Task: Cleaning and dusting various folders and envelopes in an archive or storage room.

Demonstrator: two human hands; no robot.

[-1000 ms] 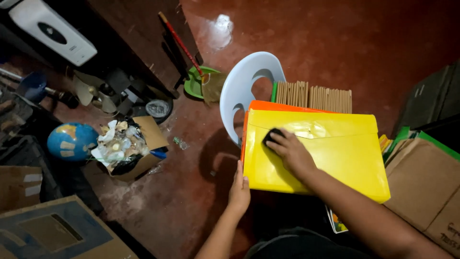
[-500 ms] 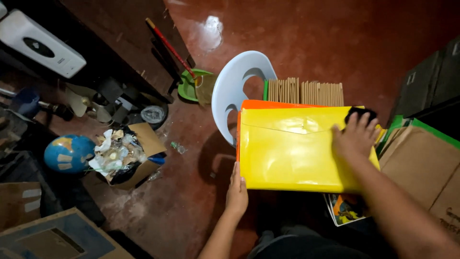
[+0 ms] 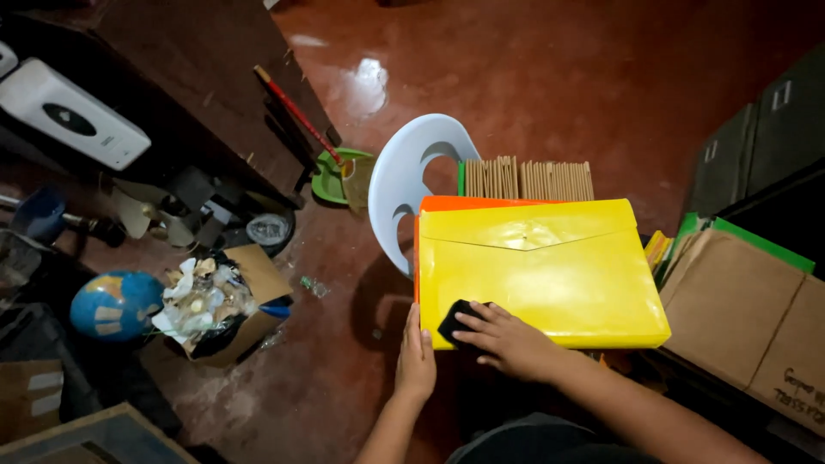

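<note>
A shiny yellow envelope folder (image 3: 541, 271) lies flat on an orange folder (image 3: 447, 204), on top of a stack resting on a white plastic chair (image 3: 408, 185). My right hand (image 3: 507, 339) presses a small black cloth (image 3: 455, 320) onto the folder's near left corner. My left hand (image 3: 416, 361) lies flat against the folder's left near edge, fingers together, steadying it.
Brown paper envelopes (image 3: 528, 179) stand upright behind the folders. Cardboard boxes (image 3: 752, 301) sit at the right. On the red floor at left are a box of rubbish (image 3: 215, 309), a globe (image 3: 112, 302), a green dustpan (image 3: 331, 176) with a red-handled broom (image 3: 292, 107), and a dark wooden cabinet (image 3: 189, 77).
My right hand has swept the black cloth from the folder's far right corner back to its near left corner. My left hand has stayed at the left edge.
</note>
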